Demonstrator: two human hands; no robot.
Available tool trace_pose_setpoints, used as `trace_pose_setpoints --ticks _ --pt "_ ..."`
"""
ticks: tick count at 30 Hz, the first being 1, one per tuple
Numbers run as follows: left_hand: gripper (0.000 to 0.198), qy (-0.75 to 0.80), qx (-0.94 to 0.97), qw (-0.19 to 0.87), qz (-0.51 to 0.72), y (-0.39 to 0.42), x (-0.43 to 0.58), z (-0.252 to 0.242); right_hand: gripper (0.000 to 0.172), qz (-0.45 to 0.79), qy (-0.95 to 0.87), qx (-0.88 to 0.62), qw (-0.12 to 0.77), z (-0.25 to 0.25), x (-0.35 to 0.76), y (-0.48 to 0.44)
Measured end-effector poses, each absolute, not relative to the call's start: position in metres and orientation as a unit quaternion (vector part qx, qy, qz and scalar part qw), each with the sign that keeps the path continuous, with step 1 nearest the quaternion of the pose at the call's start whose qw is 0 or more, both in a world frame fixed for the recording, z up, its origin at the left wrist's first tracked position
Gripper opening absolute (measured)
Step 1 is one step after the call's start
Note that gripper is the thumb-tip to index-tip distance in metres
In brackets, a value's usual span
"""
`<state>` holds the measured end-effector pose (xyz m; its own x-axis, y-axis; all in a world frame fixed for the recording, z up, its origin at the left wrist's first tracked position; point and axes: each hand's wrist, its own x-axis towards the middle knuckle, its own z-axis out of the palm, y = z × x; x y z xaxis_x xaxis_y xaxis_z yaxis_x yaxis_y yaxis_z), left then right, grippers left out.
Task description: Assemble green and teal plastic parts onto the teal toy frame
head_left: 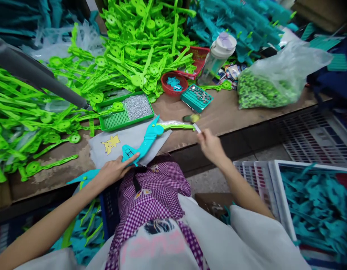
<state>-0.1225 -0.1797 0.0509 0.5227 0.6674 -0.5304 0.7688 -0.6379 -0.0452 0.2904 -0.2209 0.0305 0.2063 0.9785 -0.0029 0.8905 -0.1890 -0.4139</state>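
Gripped white-handled tool on right, touched blue toy part on left

Had right hand clamped on white-handled tool, just past front edge of surface; found tool's far end blurred, exact shape unclear. Laid left hand index finger across near end of blue toy part; could not tell whether remaining fingers clamped it or sat apart. Located blue toy part over grey cloth with yellow cartoon print, near front edge. Noted green arm running right from blue toy part, tip near tool.

Logged just behind cloth: green tray, right portion full of small silver bits. Marked farther right: turquoise box topped with round metal bits, red bowl of small blue pieces right behind.

Saw red basket and clear bottle beyond, plus plastic bag of small green pieces at right. Counted big heap of green parts across back left, turquoise parts back right. Spotted white crate of turquoise pieces, lower right.
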Motion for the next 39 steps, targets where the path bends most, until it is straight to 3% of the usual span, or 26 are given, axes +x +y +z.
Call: trace_pose_setpoints --ticks 4,8,13,17,25,29,34,39 --pt "0.058 0.412 0.865 0.120 -0.262 -0.179 -0.120 0.050 0.036 0.236 -0.642 -0.709 0.172 0.018 0.229 -0.232" --pt "0.057 0.400 0.871 0.135 -0.251 -0.174 -0.124 0.048 0.042 0.154 -0.613 -0.746 0.208 0.020 0.205 -0.228" --pt "0.056 0.394 0.870 0.134 -0.263 -0.173 -0.123 0.053 0.039 0.162 -0.628 -0.753 0.111 0.024 0.201 -0.223" --pt "0.057 0.382 0.876 0.125 -0.264 -0.172 -0.122 0.055 0.045 0.131 -0.580 -0.789 0.155 0.028 0.211 -0.220" --pt "0.057 0.380 0.878 0.130 -0.260 -0.166 -0.126 0.052 0.044 0.089 -0.585 -0.792 0.150 0.024 0.209 -0.207" --pt "0.057 0.384 0.878 0.135 -0.251 -0.167 -0.125 0.050 0.041 0.136 -0.610 -0.775 0.093 0.024 0.209 -0.208" --pt "0.057 0.382 0.875 0.127 -0.269 -0.168 -0.125 0.051 0.046 0.076 -0.522 -0.833 0.167 0.032 0.235 -0.225" --pt "0.057 0.376 0.879 0.145 -0.255 -0.162 -0.125 0.058 0.036 0.135 -0.513 -0.839 0.119 0.029 0.251 -0.235"
